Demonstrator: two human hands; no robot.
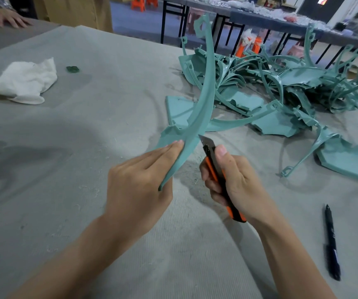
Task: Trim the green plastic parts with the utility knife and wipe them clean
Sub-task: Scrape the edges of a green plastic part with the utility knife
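Observation:
My left hand (pixel 139 182) grips a long curved green plastic part (pixel 204 100) near its lower end, holding it upright above the grey cloth-covered table (pixel 109 117). My right hand (pixel 232 182) is closed around an orange and black utility knife (pixel 219 173). Its blade tip touches the right edge of the held part, just above my left fingers. A heap of more green parts (pixel 281 87) lies at the back right. A crumpled white wiping cloth (pixel 22 83) rests at the far left.
A black marker pen (pixel 331 242) lies on the table at the right. A small dark green scrap (pixel 72 69) sits by the cloth. Pale shavings are scattered under my hands. Another person's hand (pixel 7 18) rests at the far left corner. Dark tables and orange stools stand behind.

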